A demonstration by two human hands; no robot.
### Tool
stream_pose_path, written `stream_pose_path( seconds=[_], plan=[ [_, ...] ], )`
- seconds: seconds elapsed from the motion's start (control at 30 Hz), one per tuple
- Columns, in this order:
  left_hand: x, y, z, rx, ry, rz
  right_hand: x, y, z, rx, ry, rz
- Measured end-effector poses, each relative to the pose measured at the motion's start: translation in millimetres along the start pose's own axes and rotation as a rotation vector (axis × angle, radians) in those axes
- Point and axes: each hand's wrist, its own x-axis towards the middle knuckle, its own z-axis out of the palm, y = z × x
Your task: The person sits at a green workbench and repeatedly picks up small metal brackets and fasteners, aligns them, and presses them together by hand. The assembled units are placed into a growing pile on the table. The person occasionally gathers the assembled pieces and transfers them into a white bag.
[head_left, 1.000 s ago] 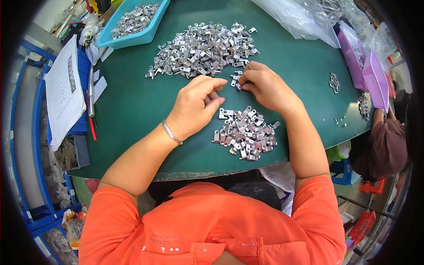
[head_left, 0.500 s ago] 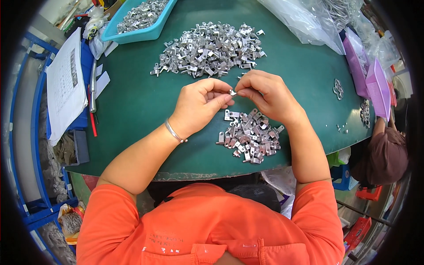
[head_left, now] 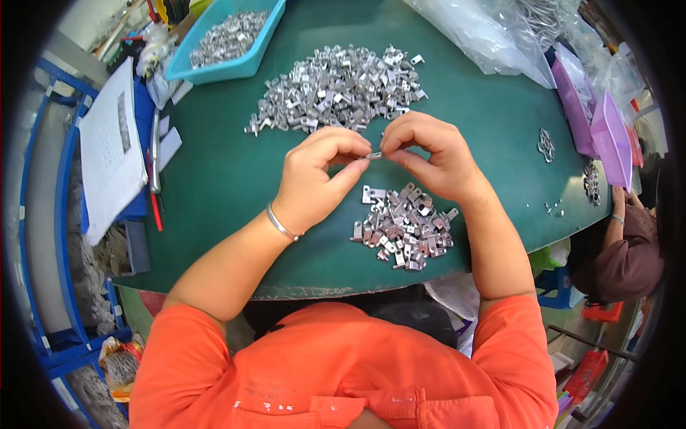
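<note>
Between the fingertips of both my hands is a small silver metal bracket [head_left: 374, 155], held above the green table. My left hand [head_left: 318, 175], with a silver bangle at the wrist, pinches its left end between thumb and forefinger. At the other end, the closed fingertips of my right hand [head_left: 436, 159] meet the bracket. Just below my hands lies a smaller pile of similar brackets [head_left: 406, 227], many with a round hole. A larger pile of them [head_left: 343, 89] spreads over the table beyond my hands.
A turquoise basket [head_left: 250, 66] of metal parts stands far left, near papers [head_left: 111, 154] and a red pen [head_left: 155, 207]. Plastic bags [head_left: 486, 39] and purple baskets [head_left: 611, 136] line the far right. Linked metal pieces [head_left: 546, 145] lie at right. Another person [head_left: 625, 250] sits beyond the table's right edge.
The bracket has turned in my fingers and now lies flatter. My left fingers have drawn closer together around its end. The whole view has shifted slightly.
</note>
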Motion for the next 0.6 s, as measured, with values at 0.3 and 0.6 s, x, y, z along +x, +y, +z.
stream_pose_path(
  seconds=[0.3, 0.6],
  plan=[
    [115.0, -24.6, -153.1, 0.813, 0.564, 0.171, -5.3, 24.2, -16.3, -0.244, 0.035, 0.296],
    [43.2, 1.0, -29.3, 0.531, 0.095, 0.110, -7.1, 35.4, -11.6, 0.036, 0.042, 0.458]
  ],
)
